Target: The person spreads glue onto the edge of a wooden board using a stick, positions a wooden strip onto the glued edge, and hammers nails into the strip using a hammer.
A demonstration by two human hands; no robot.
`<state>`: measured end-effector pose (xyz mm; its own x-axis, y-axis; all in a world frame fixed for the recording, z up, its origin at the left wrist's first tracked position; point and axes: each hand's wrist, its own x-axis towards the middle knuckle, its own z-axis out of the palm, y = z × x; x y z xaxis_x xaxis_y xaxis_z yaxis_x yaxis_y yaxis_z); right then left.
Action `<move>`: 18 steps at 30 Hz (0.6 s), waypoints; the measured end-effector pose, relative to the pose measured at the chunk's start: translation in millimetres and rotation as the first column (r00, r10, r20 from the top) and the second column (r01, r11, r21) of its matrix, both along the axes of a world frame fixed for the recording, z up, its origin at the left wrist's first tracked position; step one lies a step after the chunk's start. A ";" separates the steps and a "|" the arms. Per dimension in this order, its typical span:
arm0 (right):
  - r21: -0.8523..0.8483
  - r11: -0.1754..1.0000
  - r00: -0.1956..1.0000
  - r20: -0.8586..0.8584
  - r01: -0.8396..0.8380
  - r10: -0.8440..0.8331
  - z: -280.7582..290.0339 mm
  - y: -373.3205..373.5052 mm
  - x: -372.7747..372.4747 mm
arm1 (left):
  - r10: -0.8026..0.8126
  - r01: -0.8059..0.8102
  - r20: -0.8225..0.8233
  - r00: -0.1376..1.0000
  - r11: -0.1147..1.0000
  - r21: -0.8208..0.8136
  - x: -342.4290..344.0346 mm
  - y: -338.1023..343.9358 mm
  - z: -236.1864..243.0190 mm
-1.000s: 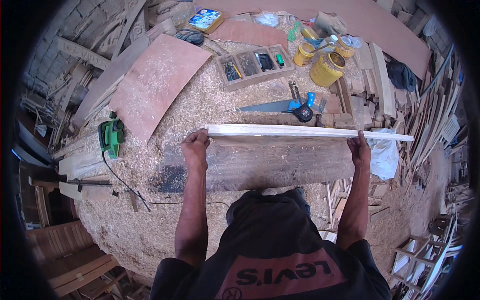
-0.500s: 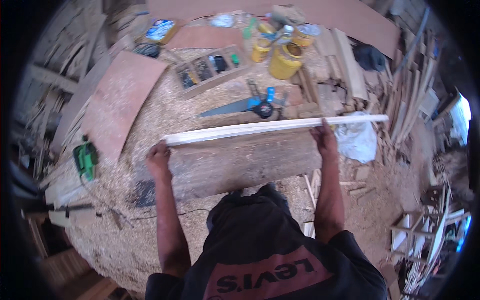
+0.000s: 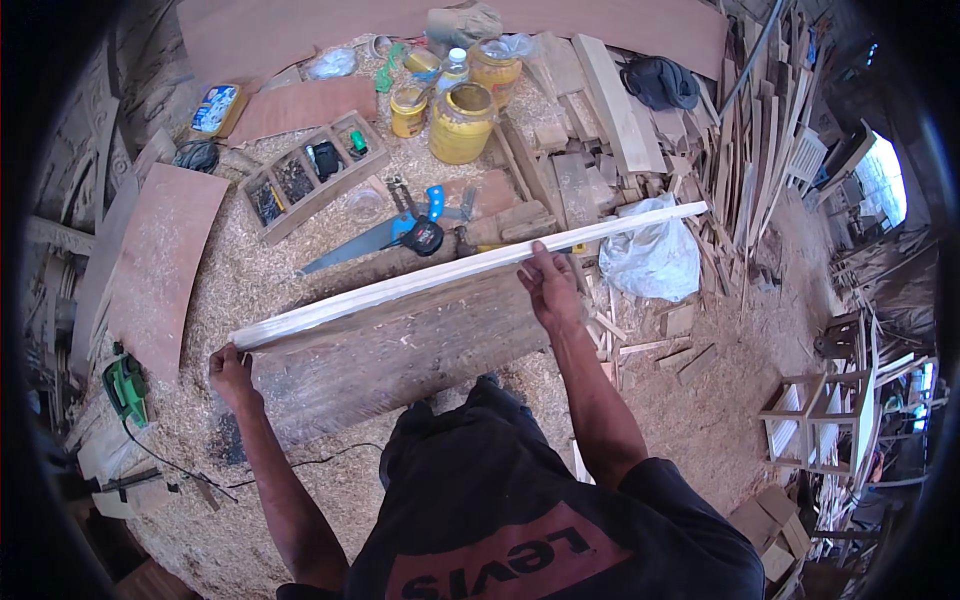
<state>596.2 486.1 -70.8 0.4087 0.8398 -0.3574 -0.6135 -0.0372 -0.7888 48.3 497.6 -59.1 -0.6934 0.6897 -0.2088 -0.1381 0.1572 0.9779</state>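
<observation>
I hold a long pale wooden board (image 3: 450,272) on edge, slanting from lower left to upper right above a broad dark plank (image 3: 400,355) lying on sawdust. My left hand (image 3: 230,372) grips the board's low left end. My right hand (image 3: 545,285) grips it past the middle, with the right end sticking out over a white plastic bag (image 3: 650,262). My dark shirt fills the bottom of the view.
A handsaw (image 3: 350,245) and tape measure (image 3: 425,236) lie beyond the board. A compartment tray (image 3: 305,178) of small parts, yellow jars (image 3: 462,122), a plywood sheet (image 3: 155,265), a green power planer (image 3: 125,385) and stacked timber offcuts (image 3: 740,150) surround the sawdust floor.
The board has swung from level to a slant, left end lower and nearer me, right end farther. My view has turned right, and both hands kept their grip.
</observation>
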 end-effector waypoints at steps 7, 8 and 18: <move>0.159 0.964 0.972 -0.063 -0.215 0.228 -39.2 -11.8 53.9 | 0.061 -0.066 -0.133 0.989 0.997 -0.037 13.5 -7.4 2.3; 0.148 0.969 0.980 0.018 -0.199 0.198 -46.8 -8.7 60.4 | 0.076 -0.083 -0.134 0.988 0.995 -0.047 12.5 -8.1 1.6; -0.422 0.833 -0.557 0.812 -0.358 0.172 -105.2 68.1 43.1 | 0.095 -0.156 -0.306 0.947 0.971 -0.181 28.3 -9.5 22.8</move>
<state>639.3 554.2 -176.0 -0.2608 0.9577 0.1216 0.9461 0.2786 -0.1653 76.6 488.1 -36.3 -0.8229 0.5579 -0.1078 0.1182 0.3536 0.9279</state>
